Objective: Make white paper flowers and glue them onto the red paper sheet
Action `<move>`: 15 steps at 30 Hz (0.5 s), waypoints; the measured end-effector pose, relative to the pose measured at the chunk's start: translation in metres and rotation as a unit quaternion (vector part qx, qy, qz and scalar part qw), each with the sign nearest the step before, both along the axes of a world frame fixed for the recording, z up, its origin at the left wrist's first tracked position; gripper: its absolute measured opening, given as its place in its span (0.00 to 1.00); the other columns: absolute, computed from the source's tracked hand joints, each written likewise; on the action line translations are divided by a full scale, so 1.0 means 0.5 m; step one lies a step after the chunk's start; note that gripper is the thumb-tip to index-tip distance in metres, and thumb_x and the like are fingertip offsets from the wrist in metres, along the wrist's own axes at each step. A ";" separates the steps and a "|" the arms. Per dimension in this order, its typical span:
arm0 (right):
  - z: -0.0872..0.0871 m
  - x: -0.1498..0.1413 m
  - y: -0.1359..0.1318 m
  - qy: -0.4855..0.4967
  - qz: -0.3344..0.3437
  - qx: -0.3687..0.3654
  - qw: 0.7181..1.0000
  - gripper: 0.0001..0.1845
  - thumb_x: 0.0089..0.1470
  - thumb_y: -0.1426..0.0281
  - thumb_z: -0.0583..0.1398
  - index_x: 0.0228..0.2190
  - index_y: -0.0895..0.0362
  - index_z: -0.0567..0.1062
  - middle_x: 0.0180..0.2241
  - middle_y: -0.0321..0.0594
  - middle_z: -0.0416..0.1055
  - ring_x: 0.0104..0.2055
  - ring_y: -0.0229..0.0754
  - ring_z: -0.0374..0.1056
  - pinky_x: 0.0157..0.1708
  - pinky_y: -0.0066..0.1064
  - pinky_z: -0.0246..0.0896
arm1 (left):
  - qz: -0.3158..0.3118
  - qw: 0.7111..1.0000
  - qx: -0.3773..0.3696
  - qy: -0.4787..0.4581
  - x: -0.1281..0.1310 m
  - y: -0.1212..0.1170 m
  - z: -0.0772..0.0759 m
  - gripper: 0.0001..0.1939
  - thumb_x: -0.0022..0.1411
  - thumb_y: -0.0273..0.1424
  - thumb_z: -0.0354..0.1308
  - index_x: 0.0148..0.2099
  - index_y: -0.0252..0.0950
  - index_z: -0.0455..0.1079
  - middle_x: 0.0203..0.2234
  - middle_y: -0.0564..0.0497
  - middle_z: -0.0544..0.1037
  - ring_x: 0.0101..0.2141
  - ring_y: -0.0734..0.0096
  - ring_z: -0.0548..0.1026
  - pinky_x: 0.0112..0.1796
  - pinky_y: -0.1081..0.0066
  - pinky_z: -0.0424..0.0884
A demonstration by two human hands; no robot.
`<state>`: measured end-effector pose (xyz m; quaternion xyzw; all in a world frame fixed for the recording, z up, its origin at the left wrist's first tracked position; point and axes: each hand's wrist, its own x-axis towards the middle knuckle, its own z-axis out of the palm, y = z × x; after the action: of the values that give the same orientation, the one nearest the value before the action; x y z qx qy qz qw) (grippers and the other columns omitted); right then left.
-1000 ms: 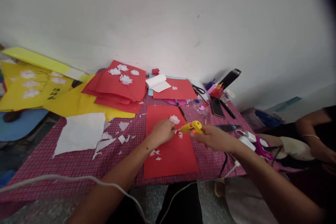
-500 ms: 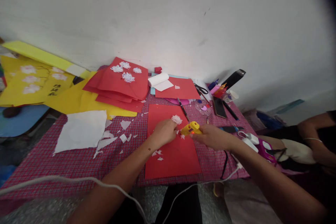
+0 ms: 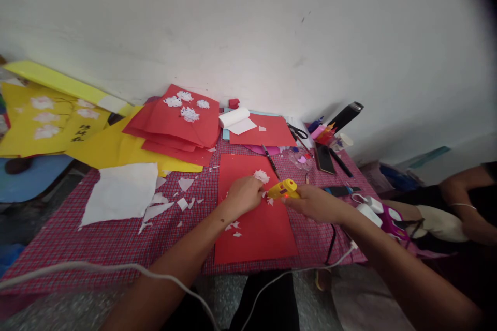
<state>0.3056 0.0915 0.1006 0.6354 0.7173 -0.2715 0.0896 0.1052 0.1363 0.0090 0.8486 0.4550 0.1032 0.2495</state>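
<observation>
A red paper sheet (image 3: 256,227) lies on the red checked tablecloth (image 3: 116,240) in front of me. My right hand (image 3: 316,202) grips a yellow glue gun (image 3: 284,189) whose nozzle points left toward my left hand. Curled, my left hand (image 3: 243,195) rests on the sheet, its fingertips pinched on a small white paper piece. A white paper flower (image 3: 261,176) sits on the sheet just beyond the fingers. Small white scraps (image 3: 233,227) lie lower on the sheet.
Red sheets with white flowers (image 3: 182,119) and yellow sheets (image 3: 112,150) are stacked at back left. White paper (image 3: 120,191) lies left. Scissors (image 3: 295,131), a phone (image 3: 323,158), pens and a black bottle (image 3: 347,114) stand at back right. Another person's arm (image 3: 462,207) is at right.
The view shifted slightly a second ago. Both hands and the glue gun have stayed almost where they were.
</observation>
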 end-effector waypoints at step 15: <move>0.028 0.003 -0.017 0.076 -0.043 -0.032 0.996 0.25 0.60 0.51 0.53 0.21 0.57 0.66 0.18 0.34 0.62 0.19 0.34 0.56 0.18 0.26 0.42 | 0.000 1.000 0.019 -0.006 0.006 -0.003 -0.003 0.13 0.64 0.34 0.52 0.37 0.36 0.78 0.34 0.44 0.79 0.36 0.60 0.77 0.36 0.66 0.67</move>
<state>0.3070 0.0832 0.1145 0.6400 0.6850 -0.3453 0.0428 0.1082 0.1346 0.0074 0.8523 0.4515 0.1172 0.2365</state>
